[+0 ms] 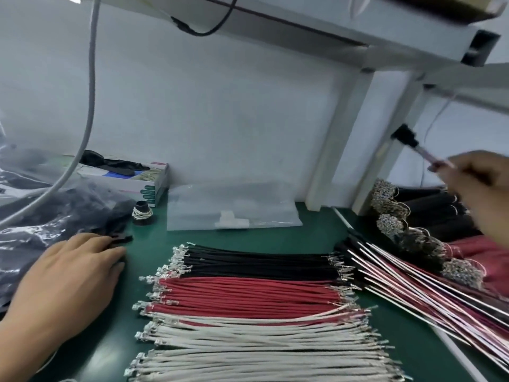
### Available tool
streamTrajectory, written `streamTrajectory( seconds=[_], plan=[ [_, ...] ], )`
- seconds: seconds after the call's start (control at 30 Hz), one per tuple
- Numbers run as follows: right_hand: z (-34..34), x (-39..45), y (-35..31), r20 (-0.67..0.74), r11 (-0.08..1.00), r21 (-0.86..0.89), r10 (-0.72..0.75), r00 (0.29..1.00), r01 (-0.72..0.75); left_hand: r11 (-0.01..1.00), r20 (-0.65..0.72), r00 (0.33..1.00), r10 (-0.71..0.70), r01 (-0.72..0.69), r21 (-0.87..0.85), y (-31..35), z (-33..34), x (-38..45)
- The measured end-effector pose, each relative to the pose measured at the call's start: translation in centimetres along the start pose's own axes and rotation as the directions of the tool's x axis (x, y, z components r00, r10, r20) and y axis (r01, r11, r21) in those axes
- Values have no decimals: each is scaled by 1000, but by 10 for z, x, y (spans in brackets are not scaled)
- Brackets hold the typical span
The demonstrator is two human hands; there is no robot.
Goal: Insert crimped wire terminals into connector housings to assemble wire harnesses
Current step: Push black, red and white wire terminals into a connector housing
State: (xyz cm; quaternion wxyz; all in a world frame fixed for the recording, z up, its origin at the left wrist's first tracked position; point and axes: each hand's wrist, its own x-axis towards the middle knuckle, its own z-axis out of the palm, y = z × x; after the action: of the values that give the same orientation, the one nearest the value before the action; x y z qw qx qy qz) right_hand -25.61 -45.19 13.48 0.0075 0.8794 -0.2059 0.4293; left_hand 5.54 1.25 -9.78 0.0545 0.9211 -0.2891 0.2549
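Head view: your left hand point(74, 274) lies palm down on the green worktop point(311, 230) at the near left, fingers straight and close together, reaching toward the far right. The fingertips point(110, 242) touch a small black connector housing point(121, 238) that lies flat just beside the heap of black parts in clear plastic bags point(55, 213); whether any finger hooks round it you cannot tell.

Your right hand point(479, 186) is raised at the far right, blurred, its fingers curled round a finished harness point(421, 148). The black housing end point(405, 133) points up and to the far left, and the pinkish wires run down to the right into your grip, so the long axis is a diagonal.

In front of you the crimped wires lie side by side in one flat layer, long axes left to right, metal terminals point(165, 271) at both ends: black wires point(256, 257) farthest, red wires point(248, 293) in the middle, white wires point(261, 346) nearest. To their right a pile of assembled harnesses point(413, 285) slants from far left to near right, black housings at the far-left end. Bundles of black and red wires point(429, 216) sit behind that, at the right edge.

Farther back lie a clear bag holding white parts point(231, 213), a small open carton point(132, 180) and a black spool point(142, 212).
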Motion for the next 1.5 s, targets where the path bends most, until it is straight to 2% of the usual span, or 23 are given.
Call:
streamTrajectory(
  seconds=[0.03, 0.1, 0.13, 0.2, 0.3, 0.37, 0.47, 0.53, 0.63, 0.73, 0.9, 1.07, 1.17, 1.3, 1.4, 1.5],
  plan=[
    [10, -6, 3, 124, 993, -116, 26, 992, -11, 1000, 104, 994, -20, 22, -17, -5, 1, 9],
    [28, -17, 12, 332, 962, -273, 112, 937, -18, 998, 70, 996, -53, 51, 33, -4, 2, 14],
    [42, -33, 23, 410, 941, -339, 142, 901, 6, 998, 75, 995, -61, 61, -1, -4, 1, 16],
    [55, -56, 36, 473, 901, -429, 163, 866, 65, 999, 37, 998, -48, 48, -11, 3, -10, 18],
    [66, -71, 46, 477, 890, -456, 247, 843, -2, 997, 33, 998, -52, 54, -50, 19, -42, 18],
    [71, -72, 45, 399, 904, -422, 246, 884, -62, 997, 37, 998, -58, 60, -50, 31, -63, 18],
    [75, -67, 18, 206, 963, -269, 73, 976, -16, 993, 77, 993, -91, 96, -63, 39, -79, 20],
    [77, -65, -27, 202, 996, -88, -10, 979, 28, 997, 92, 994, -67, 70, -40, 43, -82, 22],
    [95, -56, -87, 303, 976, 190, -163, 939, 108, 999, 55, 998, 18, -20, 26, 49, -81, 22],
    [130, -49, -139, 429, 939, 295, -294, 854, 175, 994, 28, 998, 63, -65, 84, 50, -78, 20],
    [189, -45, -193, 635, 937, 346, -270, 724, 46, 999, 37, 998, 41, -42, 11, 48, -80, 20],
    [211, -41, -201, 716, 952, 307, -227, 660, -5, 995, -39, 999, 9, -13, -103, 48, -84, 19],
    [211, -39, -202, 690, 943, 329, -272, 670, 44, 983, -102, 995, -17, -2, -183, 54, -88, 19],
    [202, -47, -202, 495, 877, 307, -479, 725, 369, 946, -167, 977, -132, 74, -316, 62, -98, 18],
    [192, -45, -199, 378, 808, 261, -589, 714, 528, 929, -194, 963, -189, 111, -353, 63, -101, 18],
    [179, -40, -199, 368, 781, 211, -620, 693, 587, 909, -192, 958, -215, 124, -398, 64, -100, 16]
  ],
)
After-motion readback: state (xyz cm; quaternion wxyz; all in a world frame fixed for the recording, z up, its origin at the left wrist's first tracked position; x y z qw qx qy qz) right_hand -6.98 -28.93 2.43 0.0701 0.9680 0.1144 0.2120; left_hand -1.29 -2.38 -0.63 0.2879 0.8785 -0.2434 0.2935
